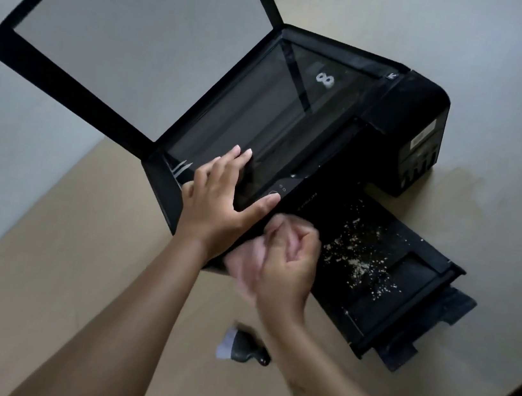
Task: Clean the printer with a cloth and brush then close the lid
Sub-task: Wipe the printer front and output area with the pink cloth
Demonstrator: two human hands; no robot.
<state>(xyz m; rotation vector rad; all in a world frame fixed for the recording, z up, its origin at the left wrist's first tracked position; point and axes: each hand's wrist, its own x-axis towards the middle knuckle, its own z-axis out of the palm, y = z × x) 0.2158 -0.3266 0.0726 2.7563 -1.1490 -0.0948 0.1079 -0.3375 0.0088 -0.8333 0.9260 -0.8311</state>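
A black printer is sitting diagonally across the middle of the frame on a pale tan floor, its scanner lid standing open toward the upper left and showing a flat grey inner pad. The person's left hand is lying flat at centre, fingers spread and thumb out across the smooth dark scanner glass and front edge, likely to steady the machine. Just below and right of it, the right hand is curling its fingers tightly around a soft pink cloth, blurred as if rubbing the printer's front corner. To the right, the ridged black output tray is carrying a scatter of pale crumbs. At lower centre, a small brush with a stubby dark handle and light bristles is lying unused on the floor, near the right forearm.
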